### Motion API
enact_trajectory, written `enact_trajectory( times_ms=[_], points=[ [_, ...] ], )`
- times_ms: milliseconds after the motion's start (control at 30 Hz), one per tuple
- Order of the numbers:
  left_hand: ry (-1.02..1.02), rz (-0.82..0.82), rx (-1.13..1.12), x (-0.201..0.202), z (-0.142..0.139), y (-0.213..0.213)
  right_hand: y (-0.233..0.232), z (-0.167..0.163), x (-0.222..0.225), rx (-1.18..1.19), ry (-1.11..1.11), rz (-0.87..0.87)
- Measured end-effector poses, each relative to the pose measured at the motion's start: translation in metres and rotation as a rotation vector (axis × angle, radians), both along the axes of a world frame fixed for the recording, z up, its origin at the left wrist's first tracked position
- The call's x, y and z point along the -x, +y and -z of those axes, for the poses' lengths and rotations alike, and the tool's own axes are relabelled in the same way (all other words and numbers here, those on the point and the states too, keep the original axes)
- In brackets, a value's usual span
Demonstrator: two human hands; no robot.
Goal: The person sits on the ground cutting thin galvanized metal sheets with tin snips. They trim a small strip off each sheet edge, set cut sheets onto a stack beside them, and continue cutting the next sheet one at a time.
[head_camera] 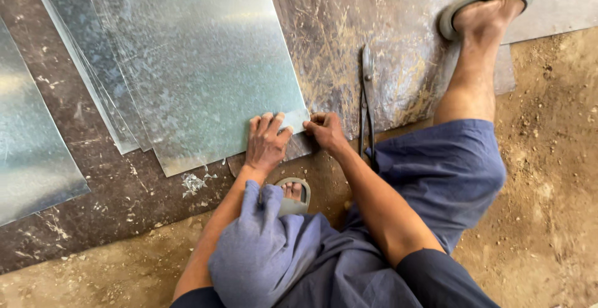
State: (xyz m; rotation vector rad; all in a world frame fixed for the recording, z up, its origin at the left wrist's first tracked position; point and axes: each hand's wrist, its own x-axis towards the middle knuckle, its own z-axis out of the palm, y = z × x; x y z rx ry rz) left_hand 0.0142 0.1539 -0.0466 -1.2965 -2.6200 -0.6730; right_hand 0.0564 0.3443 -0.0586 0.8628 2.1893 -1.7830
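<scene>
Pressing flat on the near corner of the top galvanized sheet (199, 65) lying on the floor, the left hand (266, 143) steadies it while the right hand (324, 130) pinches its edge; snips (367, 102) lie just beside; fingers should stay clear of sharp edges.

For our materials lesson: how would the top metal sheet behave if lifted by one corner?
The metal sheet looks thin, so it would probably flex and wobble. Its shiny surface may be slippery. Both hands, left and right, press its corner edge, which is likely sharp.
</scene>
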Motion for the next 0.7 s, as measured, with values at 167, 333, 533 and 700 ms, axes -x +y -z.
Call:
enact_trajectory(
  times_ms=[167,333,533,700],
  points=[
    [-0.630,-0.216,-0.320,-0.042,-0.006,0.012,0.002,0.004,-0.005,0.229,-0.107,0.152],
    [-2.086,-0.296,-1.055,-0.056,0.041,0.025,0.000,0.002,-0.016,0.290,0.034,0.181],
    [-2.152,-0.208,-1.259,-0.057,0.057,0.021,-0.002,0.009,-0.018,0.300,0.100,0.175],
    [-1.854,-0.523,-1.471,-0.050,0.059,0.027,0.005,0.014,-0.028,0.249,-0.002,0.157]
  ],
)
